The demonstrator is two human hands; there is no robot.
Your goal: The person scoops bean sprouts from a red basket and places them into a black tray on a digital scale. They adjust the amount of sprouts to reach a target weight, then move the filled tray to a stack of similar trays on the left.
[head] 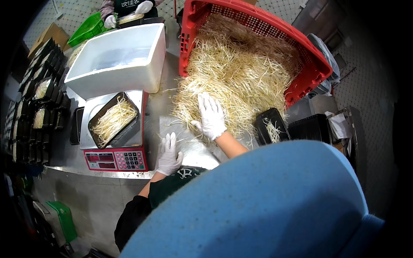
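Observation:
My right hand (211, 117), in a white glove, lies palm down with spread fingers on the near edge of a big heap of bean sprouts (238, 80). The sprouts spill out of a tipped red plastic crate (303, 80). My left hand (168, 156), gloved too, rests over the metal table (193, 151) near its front edge and holds nothing. Left of it stands a digital weighing scale (113, 158) with a keypad. On its pan sits a tilted black plastic tray (111, 121) filled with sprouts. Another black tray (271, 129) with a few sprouts lies right of the heap.
A white foam box (119, 77) stands behind the scale. Stacked black trays (42, 96), some holding wrapped sprouts, fill the left side. A co-worker's gloved hands (143, 8) handle a tray beyond the box, beside a green basket (87, 29). More black trays (309, 129) stand at right.

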